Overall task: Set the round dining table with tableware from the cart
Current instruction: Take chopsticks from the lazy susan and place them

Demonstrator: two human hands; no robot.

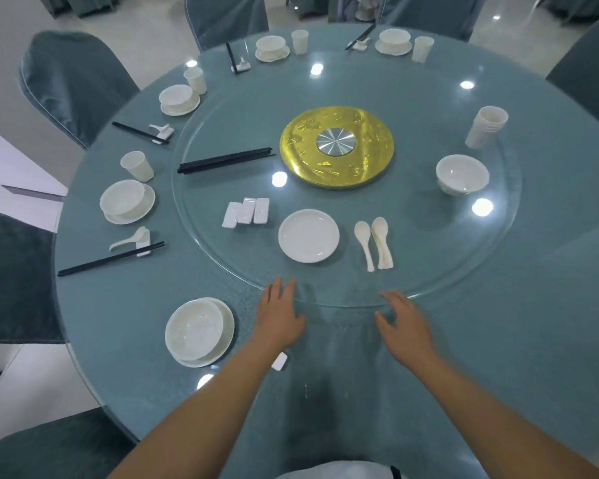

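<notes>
Here, nearest me, both bare hands hover with nothing in them above the round teal-clothed dining table (498,340), at the near rim of the clear glass turntable (464,271). My left hand (281,316) lies flat with fingers spread wide; my right hand (407,324) is loosely splayed, fingers slightly curled. A small white rectangular rest (279,361) peeks out beside my left wrist. Left of that sits a white bowl stacked on a white saucer (199,337).

On the turntable, just beyond my hands, I see an empty white round plate (308,235), white ceramic spoons (377,242) to its right and three white chopstick rests (245,211) side by side to its left. Further in lie a bundle of black chopsticks (225,160), a lone white bowl (461,173) and stacked white cups (486,127), around a gold disc with a steel hub (338,146).

Along the left and far rim stand finished place settings, each with bowl, cup and chopsticks.
</notes>
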